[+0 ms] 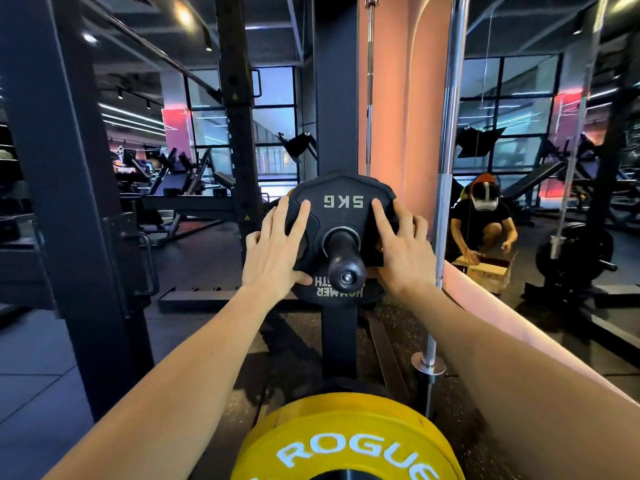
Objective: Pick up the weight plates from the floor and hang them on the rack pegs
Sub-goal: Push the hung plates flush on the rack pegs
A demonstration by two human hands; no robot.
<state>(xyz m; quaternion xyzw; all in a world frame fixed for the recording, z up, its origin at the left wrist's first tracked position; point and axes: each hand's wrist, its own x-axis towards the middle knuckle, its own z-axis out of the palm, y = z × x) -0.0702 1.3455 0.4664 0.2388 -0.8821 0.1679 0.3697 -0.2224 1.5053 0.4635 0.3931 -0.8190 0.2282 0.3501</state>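
Observation:
A black 5 kg weight plate [343,199] hangs on a black rack peg [344,263] that runs through its centre hole, on the dark upright post [337,337]. My left hand [273,251] lies on the plate's left side with straight fingers on its face and the thumb along the lower edge. On the right side, my right hand [403,251] presses flat against the plate, fingers spread. A yellow bumper plate [346,441] hangs lower on the same post, close to me.
A mirror on the right shows a crouching person [481,223] and a loaded plate stand [575,254]. Steel barbells [446,168] stand upright beside the pink wall. A dark rack column [69,202] rises at the left, with benches behind.

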